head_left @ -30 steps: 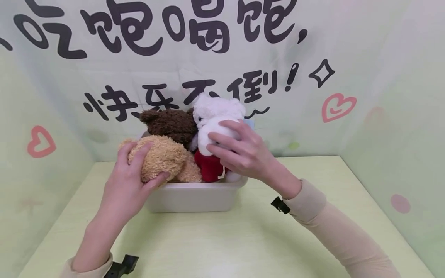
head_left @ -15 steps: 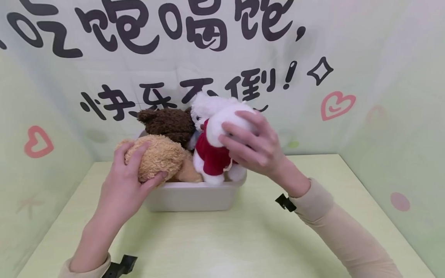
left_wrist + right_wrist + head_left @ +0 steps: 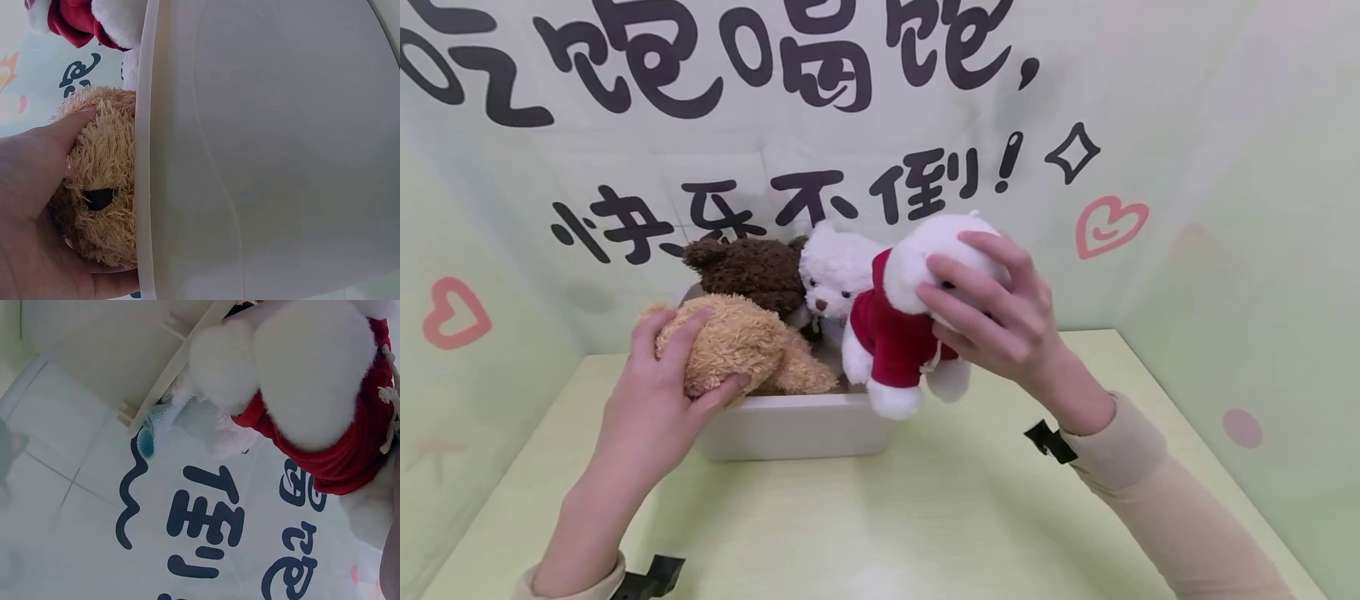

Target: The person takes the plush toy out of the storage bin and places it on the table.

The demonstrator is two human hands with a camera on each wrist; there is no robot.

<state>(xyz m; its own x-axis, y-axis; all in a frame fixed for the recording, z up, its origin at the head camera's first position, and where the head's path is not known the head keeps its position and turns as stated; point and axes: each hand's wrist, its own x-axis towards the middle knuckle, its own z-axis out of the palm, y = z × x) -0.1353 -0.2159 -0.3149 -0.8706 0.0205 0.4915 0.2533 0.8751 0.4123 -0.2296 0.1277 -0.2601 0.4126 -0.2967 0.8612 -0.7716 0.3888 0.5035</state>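
My left hand (image 3: 655, 400) grips the head of a tan plush bear (image 3: 733, 342) at the left front of a white plastic bin (image 3: 797, 429). In the left wrist view the bear's dark nose (image 3: 99, 199) shows beside the bin's rim. My right hand (image 3: 1011, 317) holds a white plush toy (image 3: 895, 337) in a red hoodie by its head, fingers spread over it. This toy hangs tilted at the bin's right front, its feet in front of the rim in the head view. My palm and fingers hide its face.
Inside the bin, a dark brown plush bear (image 3: 748, 271) sits behind the tan one. A white plush bear (image 3: 838, 262) sits at its right. The bin stands on a pale table (image 3: 925, 517) before a printed back wall (image 3: 820, 133), with side walls left and right.
My right hand has lifted the red-hoodied toy out of the bin and moved it to the right, uncovering the white bear's face behind. The left hand keeps its grip on the tan bear.
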